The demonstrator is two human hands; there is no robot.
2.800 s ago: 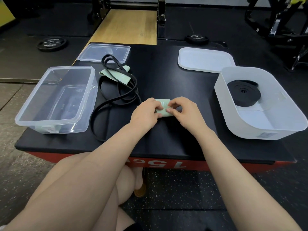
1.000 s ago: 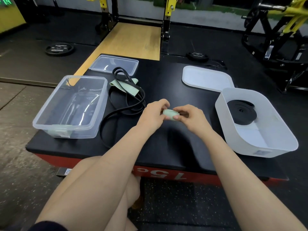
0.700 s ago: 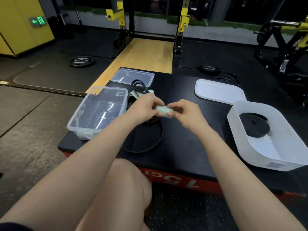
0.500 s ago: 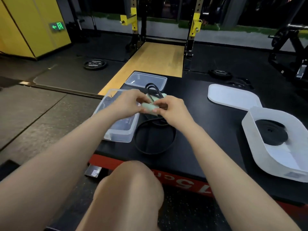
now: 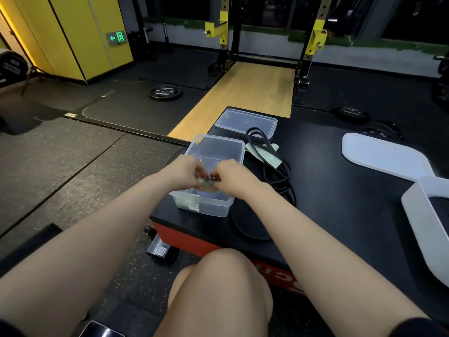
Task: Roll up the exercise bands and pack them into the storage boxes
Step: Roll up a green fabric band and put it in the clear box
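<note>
My left hand (image 5: 184, 171) and my right hand (image 5: 233, 177) together pinch a small rolled pale green band (image 5: 207, 184) over the open clear plastic box (image 5: 220, 144). The roll is mostly hidden by my fingers. To the right of that box a long black band (image 5: 277, 166) lies loose in loops on the black bench top, with a flat pale green band (image 5: 267, 155) under it. At the right edge stands a white box (image 5: 422, 229) with a rolled black band (image 5: 441, 203) inside.
The clear lid (image 5: 246, 121) lies behind the clear box and the white lid (image 5: 384, 154) behind the white box. The bench (image 5: 340, 190) has a red front edge. Weight plates (image 5: 165, 91) lie on the gym floor, and a yellow rack (image 5: 315, 37) stands beyond.
Both hands carried the rolled green band left from the middle of the bench to above the clear box. My view swung left and up.
</note>
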